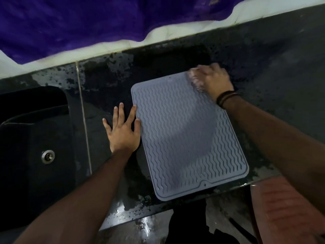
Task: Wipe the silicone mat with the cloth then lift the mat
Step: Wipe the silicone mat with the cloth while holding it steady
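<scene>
Tabletop: dark, speckled stone tabletop [175,55], wet and glossy in patches, with a pale seam line running front to back left of centre.
Backdrop: purple fabric [70,23] hangs over a whitish tiled wall edge [175,32] along the far side.
Sink: black recessed sink [35,129] at the left, a round metal drain fitting [47,156] showing in its base.
Mat: grey rectangular silicone mat [184,138] with wavy ridges and rounded corners lies flat on the tabletop, turned slightly askew; its near edge sits close to the front edge of the tabletop, with a small notch in the raised border there.
Left hand: left hand [123,131] lies palm down with fingers straight and spread, on the tabletop just beside the mat's left edge; the thumb and index fingertip touch that edge. The grip is flat and apart, holding nothing. The bare forearm reaches in from the lower left.
Right hand: right hand [213,80] sits over the mat's far right corner, blurred, knuckles up and fingers curled down. Its grip is clamped on a pale, crumpled cloth [196,81] pressed against the mat.
Wrist: dark bands [226,99] circle the right wrist; the forearm stretches in from the lower right.
Floor side: reddish-pink surface [284,208] below the tabletop at lower right; what it is cannot be told.
</scene>
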### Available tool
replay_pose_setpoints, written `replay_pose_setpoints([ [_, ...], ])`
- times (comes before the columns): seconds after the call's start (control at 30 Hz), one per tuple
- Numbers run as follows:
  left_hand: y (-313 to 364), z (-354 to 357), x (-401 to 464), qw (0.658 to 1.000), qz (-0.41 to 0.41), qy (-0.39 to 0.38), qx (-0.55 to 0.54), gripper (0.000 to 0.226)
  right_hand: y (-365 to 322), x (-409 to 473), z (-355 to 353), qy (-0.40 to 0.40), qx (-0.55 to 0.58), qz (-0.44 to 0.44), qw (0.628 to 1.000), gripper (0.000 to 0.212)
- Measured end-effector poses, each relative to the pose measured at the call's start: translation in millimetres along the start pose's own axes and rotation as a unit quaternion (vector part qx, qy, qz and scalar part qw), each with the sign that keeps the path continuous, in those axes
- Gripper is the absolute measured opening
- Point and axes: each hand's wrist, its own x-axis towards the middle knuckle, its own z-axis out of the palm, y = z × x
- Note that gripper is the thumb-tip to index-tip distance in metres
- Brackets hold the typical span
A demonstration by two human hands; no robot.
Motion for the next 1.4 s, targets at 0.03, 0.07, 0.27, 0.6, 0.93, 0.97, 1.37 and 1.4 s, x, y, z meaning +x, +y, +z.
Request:
replay_pose_setpoints([
  [0.03,0,0,0,1.0,0.001,0.001,0.0,0.053,15,-6,-1,-0.001,-0.002,0.018,1.0,0.051],
  [0.07,0,0,1,1.0,0.002,0.001,0.003,0.053,26,-8,-2,-0.006,-0.004,0.032,0.999,0.05],
  [0.27,0,0,0,1.0,0.001,-0.003,0.011,0.055,-20,19,-22,0.024,0.08,0.067,0.994,0.056],
  [0.6,-1,1,3,1.0,-0.003,-0.006,0.02,0.061,-178,27,-2,0.008,0.035,-0.176,0.984,0.05],
  [0.93,1,1,1,1.0,0.006,0.005,0.012,0.053,13,-1,-1,0.019,-0.01,0.025,0.999,0.043],
  [0.97,1,0,1,1.0,0.006,0.003,0.012,0.053,16,2,-3,0.009,-0.012,0.04,0.999,0.043],
  [1.37,-1,1,1,1.0,0.002,0.007,0.011,0.054,-202,23,-5,0.003,0.053,-0.128,0.99,0.048],
  [1.4,-1,1,1,1.0,0.002,0.006,0.011,0.055,-197,23,-3,0.007,0.038,-0.14,0.989,0.048],
])
